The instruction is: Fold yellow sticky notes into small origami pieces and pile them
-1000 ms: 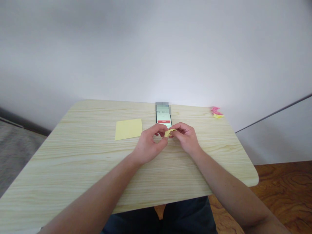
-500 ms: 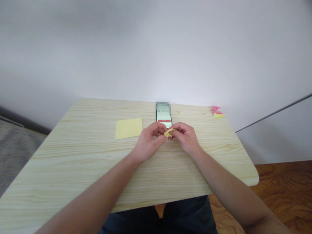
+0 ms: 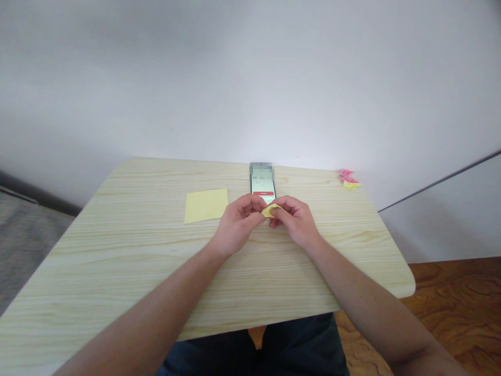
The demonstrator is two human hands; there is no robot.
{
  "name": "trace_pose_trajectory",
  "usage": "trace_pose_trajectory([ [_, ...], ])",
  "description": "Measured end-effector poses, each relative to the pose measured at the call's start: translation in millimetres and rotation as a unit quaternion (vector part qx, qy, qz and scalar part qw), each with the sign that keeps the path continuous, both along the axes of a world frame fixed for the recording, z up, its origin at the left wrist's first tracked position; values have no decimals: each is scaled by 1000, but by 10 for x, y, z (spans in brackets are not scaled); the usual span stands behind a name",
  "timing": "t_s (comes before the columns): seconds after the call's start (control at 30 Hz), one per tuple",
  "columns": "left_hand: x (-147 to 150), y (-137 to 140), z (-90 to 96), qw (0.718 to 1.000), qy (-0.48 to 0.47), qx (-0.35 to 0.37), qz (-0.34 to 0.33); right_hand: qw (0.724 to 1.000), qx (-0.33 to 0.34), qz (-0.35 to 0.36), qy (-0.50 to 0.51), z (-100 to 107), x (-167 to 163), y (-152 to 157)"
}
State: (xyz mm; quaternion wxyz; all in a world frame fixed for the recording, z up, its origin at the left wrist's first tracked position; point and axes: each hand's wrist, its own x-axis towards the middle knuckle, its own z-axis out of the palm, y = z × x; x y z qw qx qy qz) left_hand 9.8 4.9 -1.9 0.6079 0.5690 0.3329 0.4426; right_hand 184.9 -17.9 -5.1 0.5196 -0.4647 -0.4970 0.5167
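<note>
Folded yellow paper (image 3: 268,211) is between your two hands, at the fingertips. Your left hand (image 3: 237,225) pinches its left end; your right hand (image 3: 299,223) grips its right side, thumb laid on top. The paper is just on the near side of the smartphone (image 3: 263,186). A flat yellow sheet (image 3: 206,206) lies on the bench (image 3: 129,256), left of your left hand.

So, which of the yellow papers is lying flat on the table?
The large yellow paper, left of the phone. The other two look folded: a small piece between the left hand and right hand, another piece by the pink paper.
</note>
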Motion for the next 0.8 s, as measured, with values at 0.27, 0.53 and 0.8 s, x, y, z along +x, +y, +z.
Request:
trace_pose_trajectory([
  [0.27, -16, -26, -16, 996, 55, 66, 9, 1000, -15, -4, 22, -26, 32, 29],
  [0.53, 8, -67, -30, 970, 182, 136, 82, 999, -29, 23, 26, -23, -12, 22],
  [0.8, 26, -61, -44, 960, 217, 126, 123, 999, 11, 14, -41, -39, -47, -36],
])
